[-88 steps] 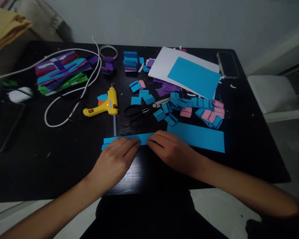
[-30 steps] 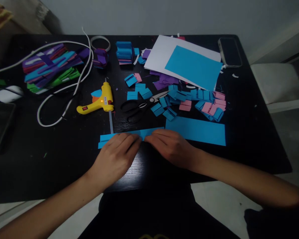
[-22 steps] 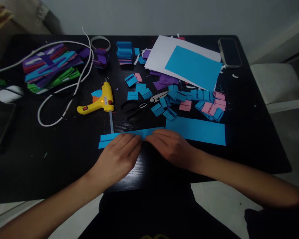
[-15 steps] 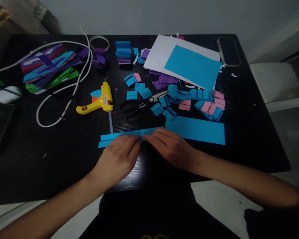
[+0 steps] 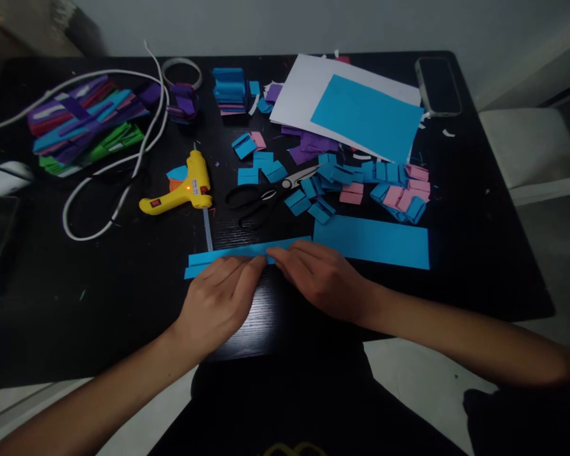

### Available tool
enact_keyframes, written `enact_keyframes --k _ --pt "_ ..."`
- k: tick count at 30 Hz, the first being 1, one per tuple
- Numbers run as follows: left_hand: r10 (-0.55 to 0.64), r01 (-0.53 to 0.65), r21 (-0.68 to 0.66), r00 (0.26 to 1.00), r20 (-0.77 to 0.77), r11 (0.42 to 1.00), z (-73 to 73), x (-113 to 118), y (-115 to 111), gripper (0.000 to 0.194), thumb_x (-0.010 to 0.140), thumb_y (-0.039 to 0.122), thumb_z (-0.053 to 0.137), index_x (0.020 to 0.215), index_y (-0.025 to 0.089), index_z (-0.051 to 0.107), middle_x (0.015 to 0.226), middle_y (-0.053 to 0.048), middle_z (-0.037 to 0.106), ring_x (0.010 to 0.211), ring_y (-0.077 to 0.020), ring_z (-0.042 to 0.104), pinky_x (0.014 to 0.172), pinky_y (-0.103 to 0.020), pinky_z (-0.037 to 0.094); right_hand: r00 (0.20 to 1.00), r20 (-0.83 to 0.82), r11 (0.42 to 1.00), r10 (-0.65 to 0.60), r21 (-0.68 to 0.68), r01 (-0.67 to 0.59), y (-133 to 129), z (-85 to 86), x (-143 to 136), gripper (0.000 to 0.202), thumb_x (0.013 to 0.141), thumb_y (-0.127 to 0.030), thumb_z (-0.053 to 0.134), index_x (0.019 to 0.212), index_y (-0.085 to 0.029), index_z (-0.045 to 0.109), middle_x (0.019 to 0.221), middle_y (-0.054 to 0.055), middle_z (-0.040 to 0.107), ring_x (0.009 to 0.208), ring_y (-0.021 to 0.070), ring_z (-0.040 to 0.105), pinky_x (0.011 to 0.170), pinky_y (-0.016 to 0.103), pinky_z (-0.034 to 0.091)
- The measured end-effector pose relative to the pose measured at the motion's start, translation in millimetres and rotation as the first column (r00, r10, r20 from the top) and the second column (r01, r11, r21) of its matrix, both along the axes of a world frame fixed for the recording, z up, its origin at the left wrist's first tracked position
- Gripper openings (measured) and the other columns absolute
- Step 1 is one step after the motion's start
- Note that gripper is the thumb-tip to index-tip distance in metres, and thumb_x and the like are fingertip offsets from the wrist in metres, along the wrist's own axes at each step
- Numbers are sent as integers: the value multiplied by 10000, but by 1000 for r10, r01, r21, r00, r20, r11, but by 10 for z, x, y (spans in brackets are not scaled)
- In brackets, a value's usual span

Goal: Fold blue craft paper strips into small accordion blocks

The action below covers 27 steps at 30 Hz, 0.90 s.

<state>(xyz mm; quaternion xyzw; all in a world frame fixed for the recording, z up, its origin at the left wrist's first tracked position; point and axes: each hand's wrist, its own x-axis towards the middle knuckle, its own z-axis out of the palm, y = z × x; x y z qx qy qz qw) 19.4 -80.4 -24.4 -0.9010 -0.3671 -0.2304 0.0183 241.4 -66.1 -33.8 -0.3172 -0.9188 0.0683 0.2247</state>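
The narrow blue strip (image 5: 251, 251) is paper, not shiny. The wide blue piece (image 5: 375, 242) is smooth, dull paper too. The black table (image 5: 123, 272) looks like wood, with fine lines and a shiny patch. The yellow glue gun (image 5: 197, 179) is smooth plastic. The scissors (image 5: 285, 184) have metal blades and plastic handles. The phone front (image 5: 439, 87) is dim, maybe glass.

Dim, greyish indoor light, darkest toward the lower corners. A pale patch of glare brings out the grain near the front of the black table (image 5: 254, 329). The folded blue paper strip (image 5: 242, 249) stands out clearly. A small orange light glows on the yellow glue gun (image 5: 197, 172). Dark clothing (image 5: 285, 399) sinks into near-black; fine detail looks soft.
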Motion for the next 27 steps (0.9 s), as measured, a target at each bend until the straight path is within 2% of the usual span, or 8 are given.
enact_keyframes --k 5,12,18,27 --pt "-17 17 9 1000 10 1000 -30 8 -9 237 991 -12 493 1181 85 598 880 -80 753 756 -201 720 722 -343 615 999 -39 1000 -4 -7 3 4 -8 -12 225 1068 -68 447 1202 -56 627 882 103 746 791 193 689 702 334 610" --pt "-30 30 12 999 20 999 -59 0 -19 217 986 0 520 1172 60 614 888 -92 745 783 -213 721 743 -350 623 999 -36 999 -17 41 18 1 -33 -25 214 1072 -82 462 1132 -41 663 851 97 734 794 189 680 719 325 607" --pt "-28 28 22 999 -18 999 -45 19 -23 193 985 4 541 1146 37 641 874 -97 751 773 -220 734 732 -357 627 999 50 998 -10 67 7 -30 5 -16 281 1049 -32 444 1041 -43 724 817 104 698 778 206 626 718 344 596" --pt "-24 24 9 1000 -20 1000 -46 22 -33 207 951 -32 590 1140 14 661 867 -101 758 781 -230 734 731 -364 621 997 21 997 -74 33 74 -136 -20 123 265 1010 -20 515 1151 -3 738 856 133 702 825 221 605 714 346 599"
